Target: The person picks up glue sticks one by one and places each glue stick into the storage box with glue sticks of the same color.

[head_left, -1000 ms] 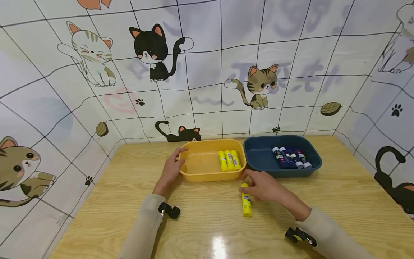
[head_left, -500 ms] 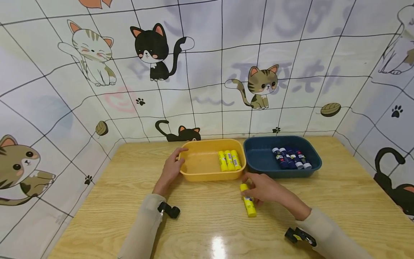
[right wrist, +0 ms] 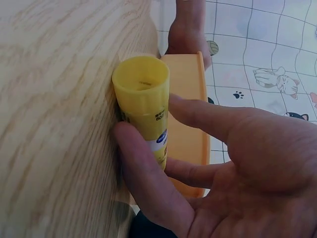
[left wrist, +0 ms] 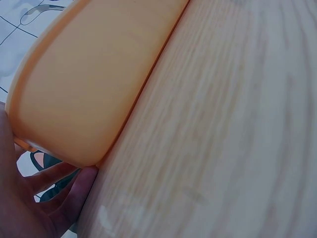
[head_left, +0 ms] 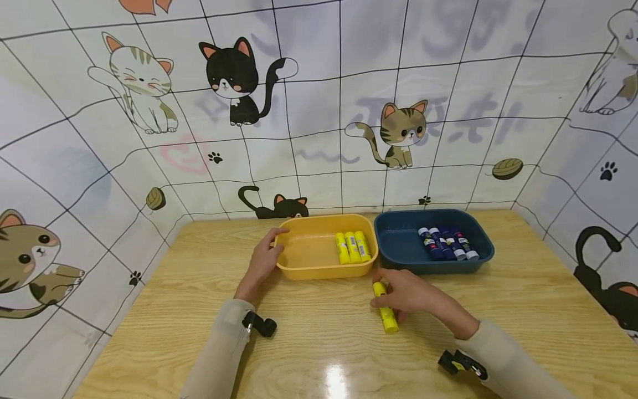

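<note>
My right hand [head_left: 411, 292] holds a yellow glue stick [head_left: 387, 317] between thumb and fingers, low over the table in front of the trays. In the right wrist view, the hollow end of the glue stick [right wrist: 142, 77] faces the camera. My left hand [head_left: 264, 258] grips the left end of the yellow plastic tray [head_left: 324, 272]; in the left wrist view its thumb [left wrist: 83, 186] touches the tray's lower corner. Inside that tray, several yellow glue sticks [head_left: 353, 247] lie side by side at the right.
A dark blue tray [head_left: 399, 244] stands against the yellow one on the right. Several dark blue glue sticks with white ends [head_left: 447, 244] lie in its right half. Behind the wooden table [head_left: 299, 338] rises a wall covering with cartoon cats [head_left: 319, 138].
The yellow glue stick has turned a little, its near end swinging to the right, and my right thumb and fingers have shifted on it. My left hand has stayed at the tray.
</note>
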A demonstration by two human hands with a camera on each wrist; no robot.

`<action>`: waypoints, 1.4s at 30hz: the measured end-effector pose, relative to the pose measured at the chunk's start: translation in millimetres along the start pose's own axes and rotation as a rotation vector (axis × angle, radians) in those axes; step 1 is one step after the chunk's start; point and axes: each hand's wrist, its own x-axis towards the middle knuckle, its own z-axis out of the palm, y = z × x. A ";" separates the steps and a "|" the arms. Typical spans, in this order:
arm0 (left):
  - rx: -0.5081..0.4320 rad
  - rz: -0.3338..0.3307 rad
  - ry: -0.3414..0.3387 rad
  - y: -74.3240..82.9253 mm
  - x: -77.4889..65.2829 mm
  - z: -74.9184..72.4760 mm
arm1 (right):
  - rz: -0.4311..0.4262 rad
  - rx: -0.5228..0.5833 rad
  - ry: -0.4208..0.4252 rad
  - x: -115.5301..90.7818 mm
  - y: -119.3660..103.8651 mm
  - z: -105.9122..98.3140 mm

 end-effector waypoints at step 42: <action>-0.025 -0.016 0.002 0.0 -0.2 -0.4 | -0.129 -0.029 0.035 -9.4 -7.9 -22.6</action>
